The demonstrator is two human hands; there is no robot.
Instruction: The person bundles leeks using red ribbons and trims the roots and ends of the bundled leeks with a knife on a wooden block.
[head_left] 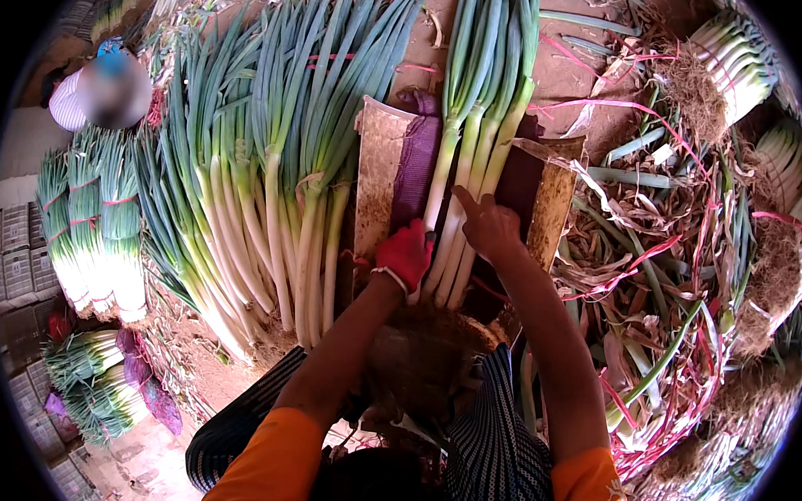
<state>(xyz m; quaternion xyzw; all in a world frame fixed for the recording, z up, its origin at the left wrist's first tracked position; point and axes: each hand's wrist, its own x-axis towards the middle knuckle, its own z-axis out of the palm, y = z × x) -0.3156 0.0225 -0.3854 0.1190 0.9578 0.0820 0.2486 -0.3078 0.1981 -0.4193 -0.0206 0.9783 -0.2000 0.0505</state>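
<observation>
Between boards [554, 199] in middle: few leeks [468, 155], seemingly untied. Already tied: bundles [116, 207] at left. Remaining loose: leek heap [286, 120]. Beside them: curled left hand [406, 254], right hand [493, 226] with forefinger extended; cannot tell if gripping.

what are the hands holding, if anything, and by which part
It cannot be told: the curled left hand and the right hand are both at pale onion stems.

i see a few stalks [471, 142] in the trough [382, 160], left hand [406, 255] at their left, right hand [494, 228] over their right edge. onion heap [302, 157] left of trough; tied bundles [85, 205] farther left, another person [95, 94] beyond them. leaf litter [638, 252] right of trough, more bundles [736, 64] past it.
</observation>
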